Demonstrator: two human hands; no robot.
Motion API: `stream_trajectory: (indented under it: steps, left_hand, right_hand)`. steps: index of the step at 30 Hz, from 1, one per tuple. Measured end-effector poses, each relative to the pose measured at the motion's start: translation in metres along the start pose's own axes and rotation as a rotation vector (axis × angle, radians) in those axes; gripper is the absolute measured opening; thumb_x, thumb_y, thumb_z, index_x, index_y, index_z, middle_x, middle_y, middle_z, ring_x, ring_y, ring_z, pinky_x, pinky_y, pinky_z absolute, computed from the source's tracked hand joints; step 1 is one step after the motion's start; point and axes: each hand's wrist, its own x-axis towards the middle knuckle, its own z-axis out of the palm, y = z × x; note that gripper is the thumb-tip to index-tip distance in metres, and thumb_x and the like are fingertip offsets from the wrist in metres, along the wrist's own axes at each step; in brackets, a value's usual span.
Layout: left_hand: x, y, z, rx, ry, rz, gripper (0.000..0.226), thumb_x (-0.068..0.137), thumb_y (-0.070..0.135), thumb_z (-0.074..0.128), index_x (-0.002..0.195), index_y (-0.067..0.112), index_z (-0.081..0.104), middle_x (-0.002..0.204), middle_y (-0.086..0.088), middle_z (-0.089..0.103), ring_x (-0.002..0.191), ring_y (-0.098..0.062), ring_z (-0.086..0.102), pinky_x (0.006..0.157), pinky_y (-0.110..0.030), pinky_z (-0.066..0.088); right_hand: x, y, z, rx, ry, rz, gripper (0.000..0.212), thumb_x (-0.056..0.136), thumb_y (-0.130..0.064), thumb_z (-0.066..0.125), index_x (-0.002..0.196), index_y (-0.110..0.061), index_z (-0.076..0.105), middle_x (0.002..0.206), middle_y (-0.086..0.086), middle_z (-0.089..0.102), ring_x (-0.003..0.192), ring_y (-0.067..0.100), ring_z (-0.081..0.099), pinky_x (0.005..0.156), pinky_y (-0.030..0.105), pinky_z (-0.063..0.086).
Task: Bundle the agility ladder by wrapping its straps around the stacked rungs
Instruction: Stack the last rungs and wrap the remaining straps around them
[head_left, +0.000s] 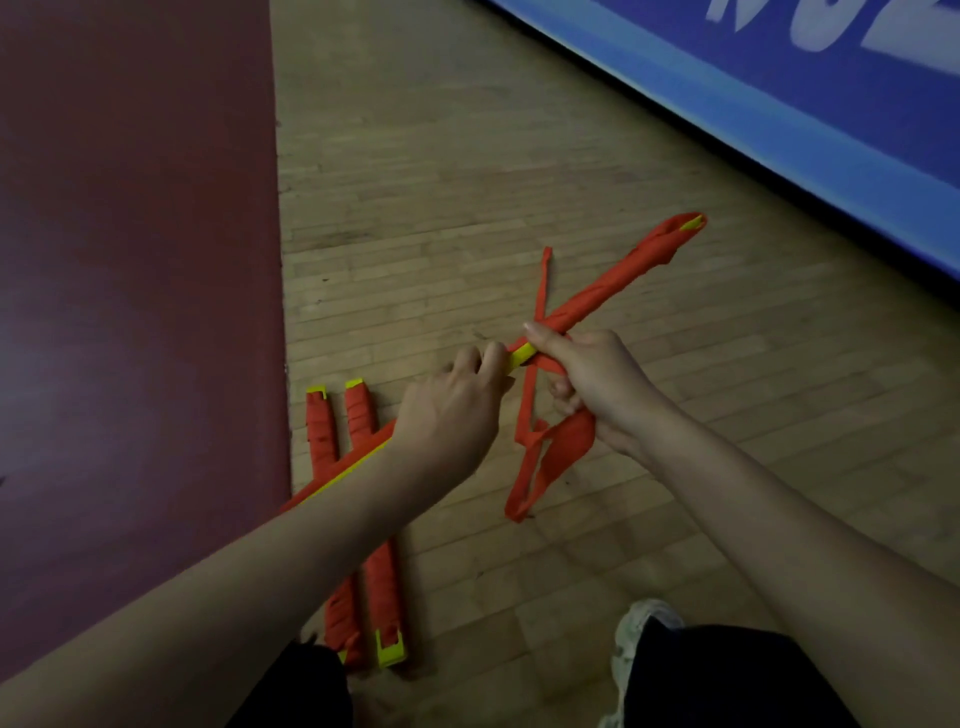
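Above a wooden gym floor (467, 182), the left hand (447, 410) gripped the stacked rungs (613, 283) at mid-length, fingers curled round them. The right hand (592, 379) pinched the orange strap (540, 462). The far half was wrapped, the near half apparently bare yellow. Two wrapped bundles (384, 587) lay near-left.

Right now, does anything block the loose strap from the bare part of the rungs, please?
Only the left hand, gripping the rungs just beyond that bare yellow stretch; the strap hangs free from the right hand.
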Motion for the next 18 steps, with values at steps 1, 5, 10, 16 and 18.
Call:
stream_trajectory:
  steps: [1,5,10,16,18]
  left_hand:
    - [0.001,-0.002,-0.002,-0.072,-0.014,-0.011,0.038,0.1,0.041,0.04,0.126,0.013,0.043,0.114,-0.008,0.056,0.097,-0.033,0.061,0.066,-0.04,0.044]
    - [0.011,-0.009,-0.022,-0.592,-0.19,-0.24,0.051,0.082,0.058,0.064,0.113,0.018,0.054,0.1,-0.005,0.067,0.086,-0.022,0.066,0.076,-0.036,0.054]
    - [0.014,-0.027,-0.046,-1.325,-0.568,-0.449,0.056,0.088,0.056,0.044,0.106,0.007,0.066,0.101,-0.019,0.072,0.073,-0.029,0.071,0.06,-0.028,0.057]
    - [0.011,-0.043,-0.048,-1.597,-0.966,-0.415,0.07,0.085,0.06,0.032,0.086,0.005,0.075,0.075,-0.014,0.068,0.051,-0.022,0.062,0.052,-0.028,0.054]
    - [0.011,-0.046,-0.048,-1.627,-0.984,-0.396,0.066,0.086,0.056,0.034,0.086,0.005,0.075,0.071,-0.011,0.064,0.05,-0.019,0.058,0.052,-0.026,0.051]
  right_hand:
    - [0.001,0.001,-0.001,0.051,-0.015,0.006,0.032,0.093,-0.03,0.061,0.067,-0.014,0.055,0.041,-0.006,0.037,0.037,0.007,0.033,0.035,0.019,0.027]
    - [0.006,-0.001,-0.006,0.254,-0.136,0.008,0.029,0.095,-0.022,0.057,0.069,-0.011,0.05,0.042,-0.006,0.03,0.031,0.002,0.03,0.032,0.016,0.023]
    - [0.003,-0.007,-0.01,0.325,-0.299,-0.029,0.023,0.088,-0.026,0.058,0.075,-0.008,0.055,0.037,-0.006,0.028,0.028,0.001,0.025,0.033,0.015,0.022]
    - [-0.001,-0.013,-0.01,0.345,-0.339,-0.092,0.025,0.082,-0.03,0.058,0.061,-0.015,0.056,0.035,-0.005,0.029,0.027,0.002,0.024,0.034,0.016,0.021]
    - [0.0,-0.013,-0.012,0.297,-0.323,-0.102,0.024,0.081,-0.03,0.058,0.071,-0.01,0.052,0.035,-0.005,0.03,0.027,0.002,0.024,0.035,0.017,0.021]
